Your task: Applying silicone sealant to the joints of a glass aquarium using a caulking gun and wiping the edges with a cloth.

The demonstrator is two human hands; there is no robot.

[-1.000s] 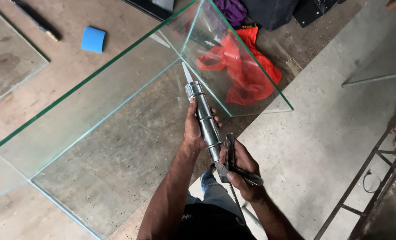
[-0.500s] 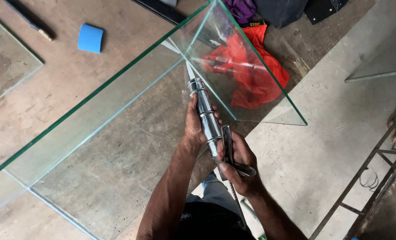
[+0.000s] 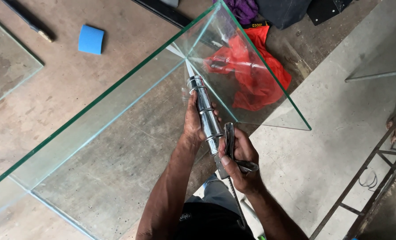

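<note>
A blue sanding block (image 3: 90,39) lies on the brown floor (image 3: 51,89), with red cloth (image 3: 258,78) and a metal frame (image 3: 375,178) nearby.

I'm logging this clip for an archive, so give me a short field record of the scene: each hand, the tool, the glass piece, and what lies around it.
left hand: wrapped around the barrel of the caulking gun
right hand: closed on the gun's handle and trigger
caulking gun: shiny metal, nozzle aimed into an inner corner of the glass tank
glass tank: clear panels with green edges, open at the top, on the floor
blue sponge: on the floor outside the tank, upper left
red cloth: crumpled beyond the tank's far panel
loose glass pane: flat at far left
</note>
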